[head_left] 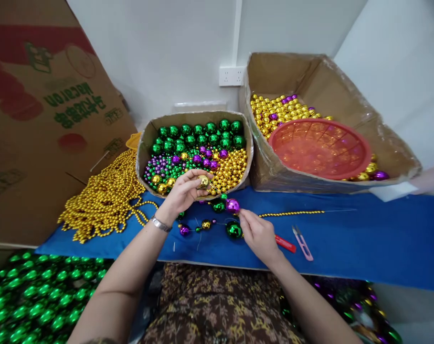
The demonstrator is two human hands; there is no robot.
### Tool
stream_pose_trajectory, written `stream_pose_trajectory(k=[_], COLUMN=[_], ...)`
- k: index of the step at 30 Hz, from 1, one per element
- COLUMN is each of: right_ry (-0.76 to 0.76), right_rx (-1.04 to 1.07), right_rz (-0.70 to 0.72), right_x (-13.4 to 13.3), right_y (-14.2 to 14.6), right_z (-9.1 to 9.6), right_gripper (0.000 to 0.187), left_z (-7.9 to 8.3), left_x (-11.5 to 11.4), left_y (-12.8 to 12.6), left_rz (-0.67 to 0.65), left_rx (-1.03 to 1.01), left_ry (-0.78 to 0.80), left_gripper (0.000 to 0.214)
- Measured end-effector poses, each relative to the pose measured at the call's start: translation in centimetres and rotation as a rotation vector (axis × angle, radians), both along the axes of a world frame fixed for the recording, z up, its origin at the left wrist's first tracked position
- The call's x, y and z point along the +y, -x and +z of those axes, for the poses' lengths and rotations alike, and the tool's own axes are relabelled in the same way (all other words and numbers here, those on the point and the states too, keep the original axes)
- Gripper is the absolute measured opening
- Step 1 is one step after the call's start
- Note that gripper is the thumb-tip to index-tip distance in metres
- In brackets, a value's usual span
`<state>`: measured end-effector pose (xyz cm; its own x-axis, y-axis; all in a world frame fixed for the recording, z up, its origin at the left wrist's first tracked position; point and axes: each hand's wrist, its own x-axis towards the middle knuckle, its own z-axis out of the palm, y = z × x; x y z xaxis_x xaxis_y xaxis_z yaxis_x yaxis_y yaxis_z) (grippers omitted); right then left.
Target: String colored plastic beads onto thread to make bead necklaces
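Observation:
A shiny gold bead (203, 182) is pinched between the thumb and fingers of my left hand (191, 187), over the front edge of the box of sorted beads (141, 167). Just right of it, my right hand (259, 234) is closed at a purple bead (233, 206) on a strand; the exact grip point is hidden by the fingers. Large green beads (234, 229) hang or lie along the same strand beside that hand. Farther left on the blue cloth, smaller gold (206, 224) and purple beads (184, 230) sit along thin clear thread.
Gold bead chains (105, 191) are heaped at the left by a tall carton (52, 95). A red basket (320, 148) rests in the big right box (392, 143). Pink thread snips (302, 243), a red-handled tool (285, 243) and a gold chain (295, 213) lie on the blue cloth (363, 243).

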<state>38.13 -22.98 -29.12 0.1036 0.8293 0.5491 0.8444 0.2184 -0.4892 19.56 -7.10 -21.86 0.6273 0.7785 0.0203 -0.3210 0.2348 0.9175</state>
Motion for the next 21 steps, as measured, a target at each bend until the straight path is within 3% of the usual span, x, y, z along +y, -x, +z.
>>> stream_pose_trajectory(k=[11, 16, 18, 21], right_ry=[0.017, 0.039, 0.049, 0.100], right_rx=[-0.028, -0.110, -0.055, 0.074], right_rz=[0.016, -0.005, -0.016, -0.017], right_x=[-0.2, -0.2, -0.2, -0.2], right_y=[-0.3, 0.1, 0.4, 0.8], right_z=[0.0, 0.0, 0.1, 0.5], right_gripper=[0.028, 0.028, 0.027, 0.024], left_z=[-0.3, -0.4, -0.5, -1.0], left_x=[-0.2, -1.3, -1.8, -2.3], left_y=[0.3, 0.1, -0.2, -0.5], left_rz=[-0.032, -0.010, -0.012, 0.021], left_rx=[0.028, 0.209, 0.235, 0.206], left_ry=[0.001, -0.198, -0.251, -0.206], left_gripper=[0.030, 0.038, 0.037, 0.036])
